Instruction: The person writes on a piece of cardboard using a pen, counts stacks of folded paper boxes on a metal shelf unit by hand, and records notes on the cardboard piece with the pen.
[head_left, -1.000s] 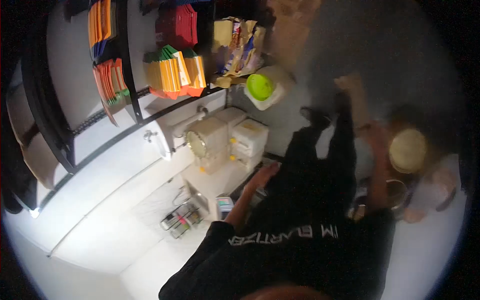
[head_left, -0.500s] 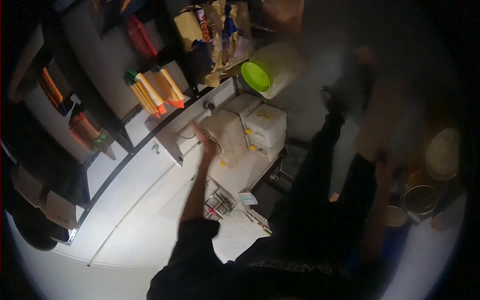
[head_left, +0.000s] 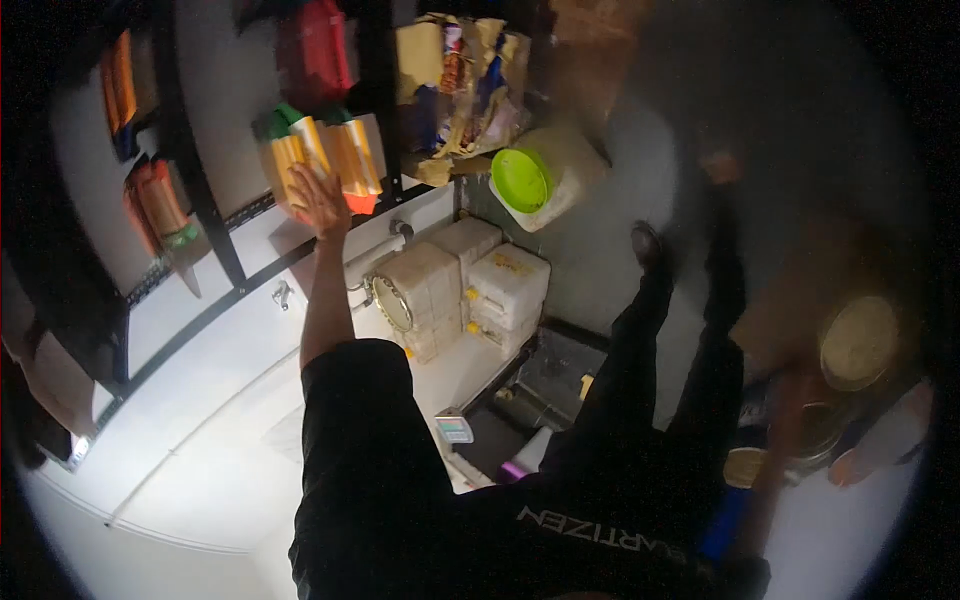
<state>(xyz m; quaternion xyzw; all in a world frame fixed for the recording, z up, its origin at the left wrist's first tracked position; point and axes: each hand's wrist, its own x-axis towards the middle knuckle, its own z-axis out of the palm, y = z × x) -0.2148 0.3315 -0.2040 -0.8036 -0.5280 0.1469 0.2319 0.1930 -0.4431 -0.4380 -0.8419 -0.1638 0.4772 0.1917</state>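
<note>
My left hand [head_left: 320,203] reaches up to the shelf, its fingers stretched out over a row of yellow, white and orange packets [head_left: 290,155] with green tops. The fingertips appear to touch the packets. More packets of the same colours [head_left: 357,160] stand beside it in an open carton. On the dim right side my right forearm [head_left: 782,435] reaches forward. Blur and darkness hide the fingers of that hand, and a brown, flat-looking thing [head_left: 790,290] lies just beyond it. Whether the hand touches it I cannot tell.
White jerrycans [head_left: 508,285] with yellow caps stand on the counter, near a small digital scale [head_left: 454,427]. A pale container with a green lid [head_left: 522,181] is beyond them. Red packs [head_left: 325,50] and a torn carton of packets [head_left: 460,85] fill shelves. Round tins [head_left: 858,343] stand right.
My left hand has moved up and left from above the counter to the packets on the shelf. The view has shifted. The right arm stays at the right side.
</note>
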